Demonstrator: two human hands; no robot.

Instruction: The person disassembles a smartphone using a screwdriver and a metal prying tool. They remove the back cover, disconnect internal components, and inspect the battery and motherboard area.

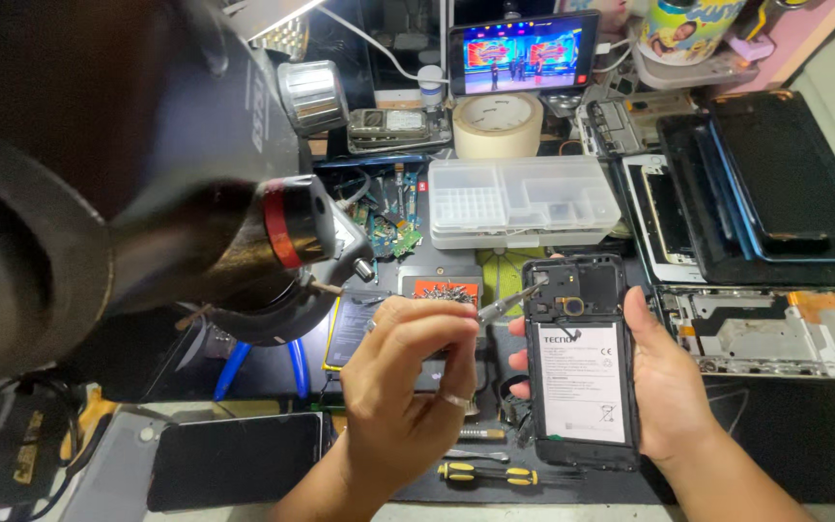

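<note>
One opened phone, its back cover off and a white-labelled battery showing, stands upright in the right hand, whose fingers are clamped round its edges — thumb on the right rim, fingertips showing at the left rim. The left hand wears one ring and is pinched shut on one pair of metal tweezers, whose tip touches the phone's upper left corner, beside the round camera ring.

Just behind the tweezers lies one small orange tray of screws. Below the hands, on the dark mat, lies one yellow-and-black screwdriver, with another slim metal tool just above it. One dark phone lies face down at lower left.

Farther back sits one clear plastic parts box, and behind it one roll of cream tape. One tablet with a lit screen leans at the rear. To the right are stacked several dark phone screens — at least three, though the exact count cannot be told — and one bare phone frame in front of them. One large black lamp-like device looms at upper left, out of focus.
</note>
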